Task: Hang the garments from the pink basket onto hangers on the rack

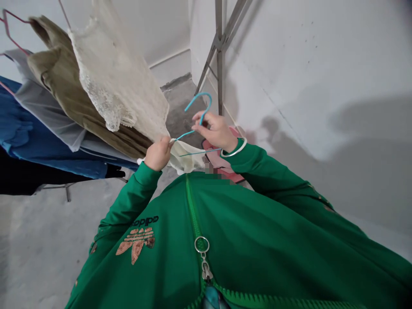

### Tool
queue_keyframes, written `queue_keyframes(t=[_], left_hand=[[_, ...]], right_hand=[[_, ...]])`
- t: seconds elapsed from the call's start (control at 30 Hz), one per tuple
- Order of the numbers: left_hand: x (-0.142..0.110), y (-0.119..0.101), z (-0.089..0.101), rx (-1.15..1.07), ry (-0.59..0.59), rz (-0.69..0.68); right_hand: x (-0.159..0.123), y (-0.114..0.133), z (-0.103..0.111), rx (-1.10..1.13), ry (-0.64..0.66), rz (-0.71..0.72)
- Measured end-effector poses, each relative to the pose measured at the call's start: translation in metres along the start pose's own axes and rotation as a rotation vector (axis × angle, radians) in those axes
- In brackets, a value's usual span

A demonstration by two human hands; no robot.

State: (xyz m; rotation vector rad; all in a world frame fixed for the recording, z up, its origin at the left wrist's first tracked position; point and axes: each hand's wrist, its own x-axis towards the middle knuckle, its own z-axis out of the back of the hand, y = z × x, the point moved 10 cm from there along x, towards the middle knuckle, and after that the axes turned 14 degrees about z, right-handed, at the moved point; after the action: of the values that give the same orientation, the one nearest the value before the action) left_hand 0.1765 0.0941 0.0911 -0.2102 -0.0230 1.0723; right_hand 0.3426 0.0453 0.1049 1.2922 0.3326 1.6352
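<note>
My right hand (215, 130) is closed round the neck of a thin blue wire hanger (200, 103), whose hook curls up above my fingers. My left hand (158, 153) is closed as a fist on the hem of a cream lace garment (117, 81), right where the hanger's wire arm meets the cloth. The garment stretches up to the left from my fist. Both arms wear green jacket sleeves, and a white bangle (234, 150) sits on my right wrist.
More clothes hang at the left: an olive garment (61, 81), a grey one (45, 113) and a blue one (35, 146). A metal rack leg (219, 56) stands against the white wall. Something pink (222, 161) lies below my right hand. The floor is bare concrete.
</note>
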Motion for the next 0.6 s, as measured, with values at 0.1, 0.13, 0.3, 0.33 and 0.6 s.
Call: queue_keyframes(t=[0.1,0.13,0.3,0.33,0.6], left_hand=[[0.001,0.017,0.010,-0.072,-0.021,0.086],[0.001,0.021,0.017,-0.090,-0.051,0.094],[-0.005,0.025,0.049,-0.159,-0.140,0.050],[-0.007,0.025,0.054,-0.169,-0.148,0.038],[-0.021,0.063,0.082,-0.148,-0.182,0.075]], right_hand=[[-0.016,0.011,0.024,-0.193,-0.318,0.135],[-0.021,0.017,0.013,-0.203,-0.289,0.211],[-0.064,0.020,-0.127,-0.154,0.562,0.390],[-0.072,0.009,-0.146,-0.200,0.679,0.332],[-0.085,-0.070,-0.138,-0.409,0.935,0.131]])
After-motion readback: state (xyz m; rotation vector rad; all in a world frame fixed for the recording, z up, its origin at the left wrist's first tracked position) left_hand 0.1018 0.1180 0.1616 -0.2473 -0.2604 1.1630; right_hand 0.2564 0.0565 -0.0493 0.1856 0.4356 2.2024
